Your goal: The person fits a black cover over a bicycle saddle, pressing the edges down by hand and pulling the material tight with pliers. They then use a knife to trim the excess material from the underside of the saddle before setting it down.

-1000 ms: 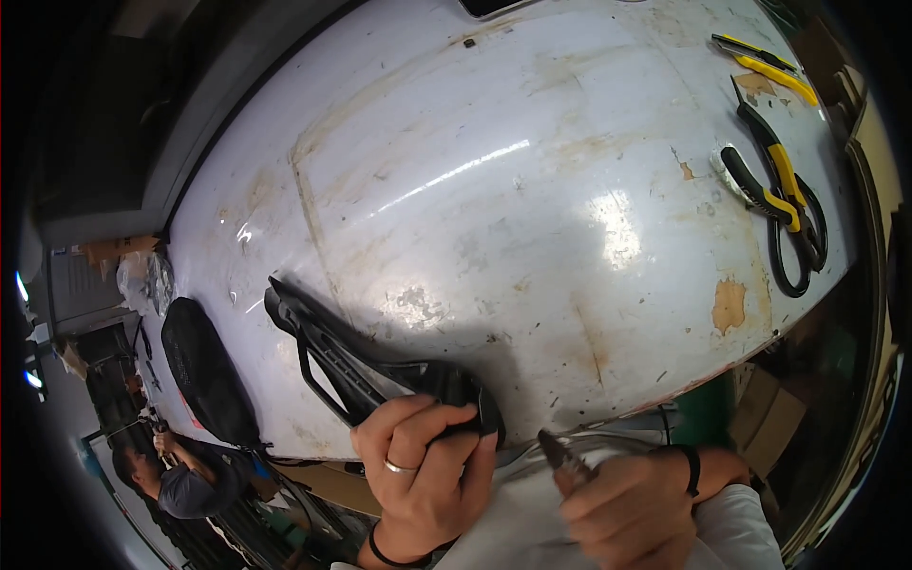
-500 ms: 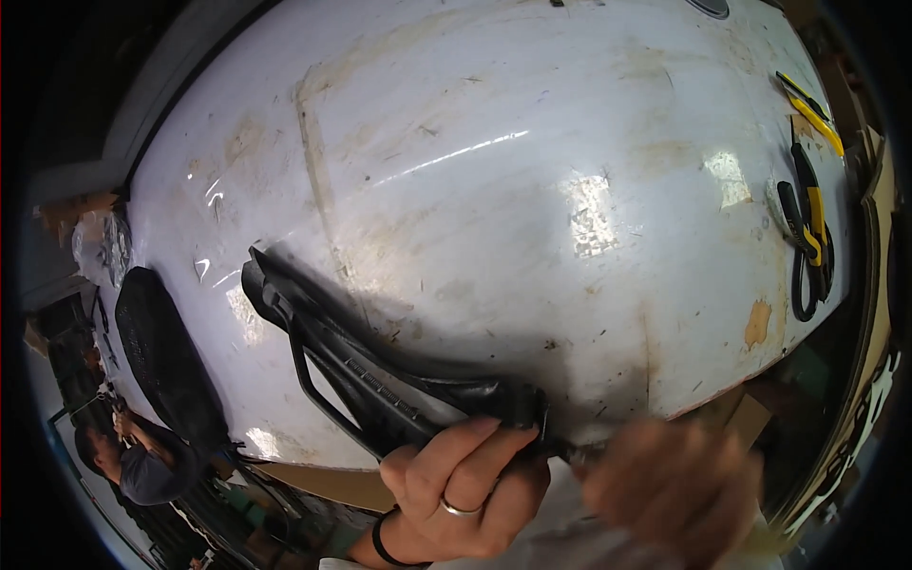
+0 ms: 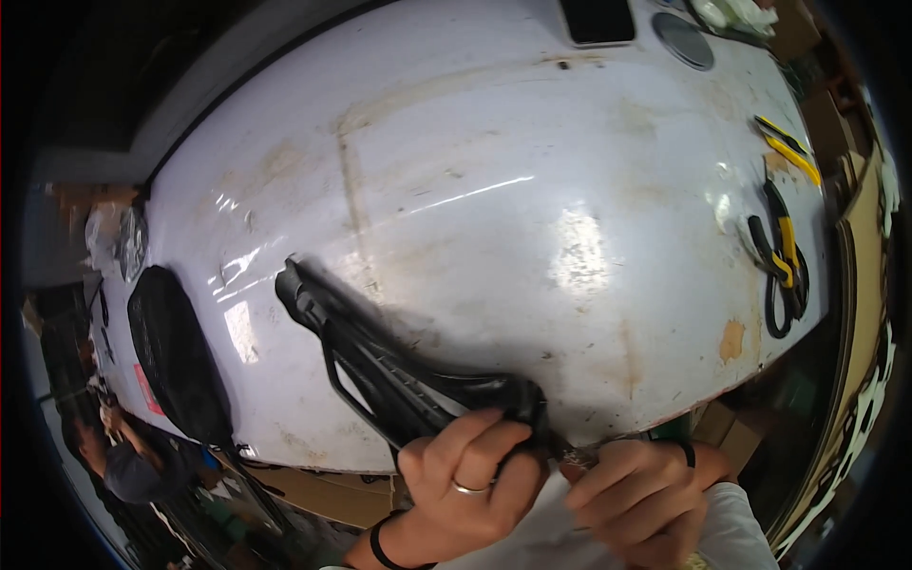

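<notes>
A black bicycle saddle (image 3: 418, 380) lies at an angle on the near part of the white table, underside showing, its narrow nose pointing to the far left. Thin dark rails run along that underside. My left hand (image 3: 465, 484), with a ring on one finger, is closed around the wide near end of the saddle. Just to the right, my right hand (image 3: 636, 499) is closed, its fingers curled in close to that same end. Whatever it may hold is hidden by the fingers.
A long black covered object (image 3: 174, 351) rests at the table's left edge, by a clear plastic bag (image 3: 116, 239). Black-and-yellow pliers (image 3: 784, 256) and a yellow cutter (image 3: 790, 157) lie at right. A phone (image 3: 598, 21) and grey disc (image 3: 682, 40) are at the far edge. Another person (image 3: 138, 465) works at far left.
My right hand, blurred by motion before, now shows sharply and a little farther left. The view has shifted, bringing the phone into sight. My left hand keeps its grip on the saddle.
</notes>
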`<control>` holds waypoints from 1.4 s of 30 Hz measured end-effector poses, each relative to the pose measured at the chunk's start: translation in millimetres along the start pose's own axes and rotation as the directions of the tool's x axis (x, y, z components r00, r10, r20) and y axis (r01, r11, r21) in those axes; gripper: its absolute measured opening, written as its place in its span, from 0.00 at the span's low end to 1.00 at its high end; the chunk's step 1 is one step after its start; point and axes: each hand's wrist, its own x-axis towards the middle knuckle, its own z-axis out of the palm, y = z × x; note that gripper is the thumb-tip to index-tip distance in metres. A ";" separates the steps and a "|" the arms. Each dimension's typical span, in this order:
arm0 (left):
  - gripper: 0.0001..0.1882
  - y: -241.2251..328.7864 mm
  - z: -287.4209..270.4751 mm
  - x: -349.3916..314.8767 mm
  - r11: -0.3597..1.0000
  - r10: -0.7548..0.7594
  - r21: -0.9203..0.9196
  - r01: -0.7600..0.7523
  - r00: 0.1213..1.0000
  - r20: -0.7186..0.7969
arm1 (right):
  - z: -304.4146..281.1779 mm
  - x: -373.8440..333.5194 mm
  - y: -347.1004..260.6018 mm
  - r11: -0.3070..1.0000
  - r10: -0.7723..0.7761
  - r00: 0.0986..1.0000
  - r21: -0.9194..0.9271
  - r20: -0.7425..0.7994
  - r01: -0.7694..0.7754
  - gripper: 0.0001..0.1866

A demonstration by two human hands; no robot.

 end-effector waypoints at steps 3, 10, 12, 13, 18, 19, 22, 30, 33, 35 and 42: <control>0.08 0.2 3.7 0.9 1.000 -0.009 0.028 0.010 0.999 -0.044 | -5.0 28.6 4.7 0.984 0.163 0.983 0.090 -0.083 -0.156 0.16; 0.18 -0.7 -5.6 7.0 0.993 -0.056 -0.110 0.049 0.996 -0.064 | -3.0 5.5 -5.9 0.993 0.115 0.986 0.034 -0.121 -0.112 0.20; 0.18 5.5 -6.2 7.2 0.995 -0.094 -0.038 0.092 0.995 -0.045 | 5.7 -23.5 -21.3 0.996 0.075 0.969 -0.037 -0.237 -0.086 0.19; 0.18 7.7 -5.4 9.4 0.995 -0.097 -0.036 0.096 0.994 -0.045 | 7.5 -31.0 -24.0 0.982 0.061 0.954 -0.152 -0.294 -0.109 0.18; 0.16 11.0 2.3 9.2 0.997 -0.076 0.004 0.077 0.995 -0.061 | 25.4 -45.0 -37.1 0.918 0.085 0.896 -0.315 -0.437 -0.241 0.15; 0.16 10.6 2.2 8.5 0.995 -0.096 0.019 0.097 0.994 -0.048 | 23.4 -27.2 -25.7 0.950 -0.072 0.909 -0.306 -0.412 -0.064 0.19; 0.16 12.8 0.8 8.9 0.992 -0.118 0.036 0.118 0.993 -0.020 | 28.4 -32.7 -23.9 0.967 -0.176 0.930 -0.234 -0.323 0.102 0.18; 0.16 3.1 -1.1 4.9 0.997 -0.082 0.018 0.082 0.996 0.030 | 39.5 -18.7 3.5 0.965 -0.238 0.918 -0.180 -0.317 0.188 0.17; 0.11 -2.2 5.7 5.9 0.997 -0.050 0.053 0.049 0.999 0.006 | 23.9 -17.1 3.8 0.955 -0.214 0.931 -0.266 -0.295 0.135 0.16; 0.07 3.6 -3.5 -1.1 0.994 -0.041 0.100 0.044 0.999 -0.030 | 6.1 -2.7 -2.7 0.995 0.039 0.966 0.097 -0.257 -0.015 0.16; 0.12 8.1 8.1 17.4 0.992 -0.116 -0.062 0.110 0.988 -0.097 | 4.0 -6.0 1.3 0.998 0.039 0.949 0.060 -0.314 -0.021 0.20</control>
